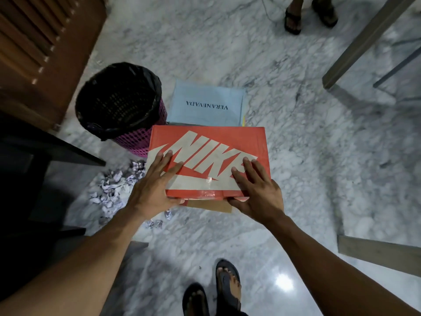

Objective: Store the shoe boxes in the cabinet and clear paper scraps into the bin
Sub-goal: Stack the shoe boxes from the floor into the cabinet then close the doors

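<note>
An orange shoe box (pixel 208 142) with a white logo on its lid is in the middle of the view, above the marble floor. My left hand (pixel 155 185) grips its near left corner, fingers flat on the lid and thumb under the edge. My right hand (pixel 257 190) grips the near right corner the same way. A pale blue shoe box (pixel 208 103) lies on the floor just beyond. Crumpled paper scraps (pixel 111 188) lie scattered on the floor to the left. A pink mesh bin (pixel 120 106) with a black liner stands at the orange box's far left.
A brown louvred cabinet door (pixel 45 46) fills the upper left, and dark furniture (pixel 34 169) stands at the left. Another person's sandalled feet (pixel 309 12) are at the top. Table legs (pixel 364 42) are at the upper right. My own feet (pixel 214 290) are at the bottom.
</note>
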